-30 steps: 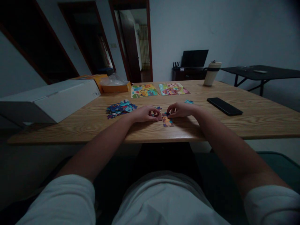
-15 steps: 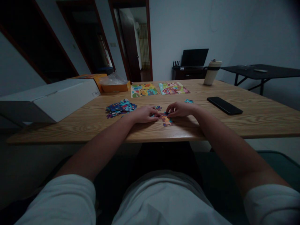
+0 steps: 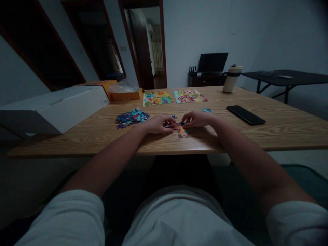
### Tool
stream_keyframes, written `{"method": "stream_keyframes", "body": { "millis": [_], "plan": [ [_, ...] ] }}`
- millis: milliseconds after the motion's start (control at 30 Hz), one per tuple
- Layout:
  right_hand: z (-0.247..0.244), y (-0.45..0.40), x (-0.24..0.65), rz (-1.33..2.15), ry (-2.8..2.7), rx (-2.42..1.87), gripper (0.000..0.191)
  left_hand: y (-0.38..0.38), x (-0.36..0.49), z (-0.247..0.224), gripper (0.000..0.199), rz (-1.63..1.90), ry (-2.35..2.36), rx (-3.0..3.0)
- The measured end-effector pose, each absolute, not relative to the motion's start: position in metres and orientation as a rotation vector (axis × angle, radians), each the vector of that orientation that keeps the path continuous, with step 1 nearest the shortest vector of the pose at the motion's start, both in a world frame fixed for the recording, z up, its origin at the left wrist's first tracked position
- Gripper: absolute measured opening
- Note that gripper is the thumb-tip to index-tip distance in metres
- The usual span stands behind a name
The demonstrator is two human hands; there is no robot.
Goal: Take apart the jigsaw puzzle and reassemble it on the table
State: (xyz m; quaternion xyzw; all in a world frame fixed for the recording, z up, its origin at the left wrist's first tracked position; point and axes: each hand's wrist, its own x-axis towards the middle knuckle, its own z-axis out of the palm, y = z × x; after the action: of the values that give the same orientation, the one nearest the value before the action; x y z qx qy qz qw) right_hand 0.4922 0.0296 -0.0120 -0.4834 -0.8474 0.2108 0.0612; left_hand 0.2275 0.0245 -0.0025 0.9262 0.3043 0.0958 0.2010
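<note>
Puzzle section (image 3: 182, 132): small flat patch of joined cardboard pieces, orange and blue print, knobbed outline; it lies on the table near its front edge, between the two hands.
Left hand (image 3: 156, 124): palm down on the table, fingers curled, fingertips touching the left edge of the puzzle section; whether it pinches a loose piece I cannot tell.
Right hand (image 3: 196, 119): palm down, fingers bent narrow, tips pressing at the section's upper right corner; a held piece cannot be made out.
Table (image 3: 282, 131): pale wood with long wavy grain, smooth top, rounded front edge.
Loose pieces (image 3: 132, 117): heap of small blue-toned cardboard pieces, left of the left hand.
Finished puzzles (image 3: 174, 97): two flat bright rectangles side by side at the far side of the table.
Orange box (image 3: 126, 94): shallow cardboard tray holding a crumpled clear plastic bag.
White box (image 3: 58, 107): long matte carton, closed, at the table's left end.
Phone (image 3: 245, 115): glossy black slab, lying flat, well right of the right hand.
Cup (image 3: 232, 79): pale cylinder with dark band and lid, contents hidden.
</note>
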Motion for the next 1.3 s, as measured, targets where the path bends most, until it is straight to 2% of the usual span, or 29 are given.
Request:
{"method": "stream_keyframes", "body": {
  "millis": [133,333,533,633,767,833,1100,1300],
  "plan": [
    [-0.011,0.028,0.492,0.654,-2.547,-1.486,0.048,0.028,0.220,0.000,0.044,0.314,0.885,2.468],
    [-0.007,0.024,0.488,0.616,-2.553,-1.505,0.049,0.038,0.199,0.011,0.033,0.151,1.022,2.552],
    [-0.009,0.023,0.484,0.584,-2.531,-1.487,0.045,0.038,0.201,0.009,0.022,0.131,1.043,2.549],
    [-0.010,0.023,0.483,0.563,-2.522,-1.504,0.043,0.036,0.201,0.010,0.031,0.190,1.088,2.555],
    [-0.010,0.022,0.483,0.564,-2.510,-1.520,0.042,0.037,0.196,0.014,0.062,0.133,1.246,2.576],
    [-0.008,0.022,0.484,0.570,-2.514,-1.522,0.044,0.039,0.194,0.014,0.070,0.075,1.239,2.520],
    [-0.009,0.025,0.490,0.588,-2.539,-1.522,0.049,0.034,0.206,-0.001,0.068,0.251,0.942,2.402],
    [-0.010,0.028,0.492,0.590,-2.541,-1.510,0.048,0.027,0.211,0.002,0.062,0.226,1.009,2.471]
  ]
}}
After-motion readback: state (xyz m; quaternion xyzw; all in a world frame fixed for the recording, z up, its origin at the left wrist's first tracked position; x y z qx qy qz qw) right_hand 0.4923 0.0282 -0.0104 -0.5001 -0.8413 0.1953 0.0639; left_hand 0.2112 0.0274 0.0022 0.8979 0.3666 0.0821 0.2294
